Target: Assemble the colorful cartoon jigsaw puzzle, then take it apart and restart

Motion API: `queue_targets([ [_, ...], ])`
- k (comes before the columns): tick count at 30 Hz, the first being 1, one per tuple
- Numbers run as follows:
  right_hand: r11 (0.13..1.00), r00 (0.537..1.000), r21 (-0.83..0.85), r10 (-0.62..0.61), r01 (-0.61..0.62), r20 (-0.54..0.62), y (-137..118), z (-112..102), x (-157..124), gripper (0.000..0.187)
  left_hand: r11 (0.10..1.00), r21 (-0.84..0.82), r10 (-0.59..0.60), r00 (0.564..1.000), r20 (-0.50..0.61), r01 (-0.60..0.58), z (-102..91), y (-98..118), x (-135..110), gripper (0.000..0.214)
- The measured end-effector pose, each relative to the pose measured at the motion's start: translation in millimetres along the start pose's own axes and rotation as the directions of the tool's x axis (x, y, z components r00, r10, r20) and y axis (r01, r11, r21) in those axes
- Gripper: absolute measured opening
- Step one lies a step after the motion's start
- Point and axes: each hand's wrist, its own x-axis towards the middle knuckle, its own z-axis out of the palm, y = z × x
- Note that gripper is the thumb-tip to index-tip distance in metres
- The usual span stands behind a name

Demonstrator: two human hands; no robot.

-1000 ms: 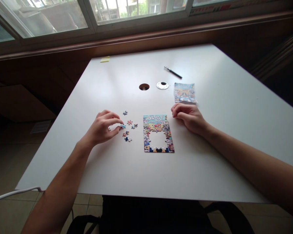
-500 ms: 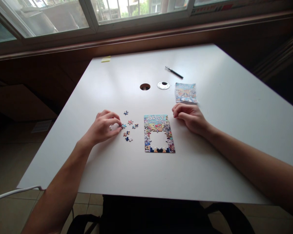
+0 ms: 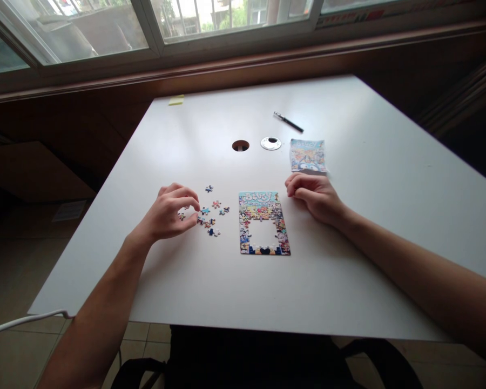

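Puzzle (image 3: 263, 202) border joined, centre unfilled; loose pieces (image 3: 215, 203) lie by my left fingers (image 3: 188, 201), parted, empty (right fingers (image 3: 298, 182) curled; hold, I cannot tell).

My white worktop (image 3: 235, 292) looks smooth, with a soft sheen; the puzzle (image 3: 262, 208) near me looks like printed cardboard, the picture sheet (image 3: 308, 155) at far right like paper, and the round cap (image 3: 268, 145) shines like polished metal.
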Motion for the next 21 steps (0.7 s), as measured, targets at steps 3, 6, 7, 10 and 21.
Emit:
queue_targets([
  [3, 1.000, 1.000, -0.003, 0.003, -0.003, -0.001, 0, 0, 0, 0.015, 0.995, 0.040, -0.093, 0.994, -0.055, 0.095, 4.5, -4, 0, 0.013],
  [6, 1.000, 1.000, -0.003, 0.010, -0.010, -0.005, -1, 0, 0, 0.015, 0.969, 0.112, -0.209, 0.973, -0.103, 0.220, 6.5, -8, -1, 0.024],
  [7, 1.000, 1.000, -0.002, 0.012, -0.012, -0.006, -1, 0, 0, 0.014, 0.955, 0.139, -0.248, 0.962, -0.115, 0.263, 5.8, -10, -1, 0.028],
  [10, 1.000, 1.000, 0.000, 0.014, -0.014, -0.007, -3, 1, 0, 0.014, 0.902, 0.215, -0.355, 0.926, -0.125, 0.375, 0.1, -18, -4, 0.036],
  [21, 1.000, 1.000, -0.009, 0.005, -0.005, 0.010, 1, -2, 1, 0.016, 0.803, 0.225, -0.565, 0.825, -0.007, 0.552, -19.8, -40, -13, 0.020],
])
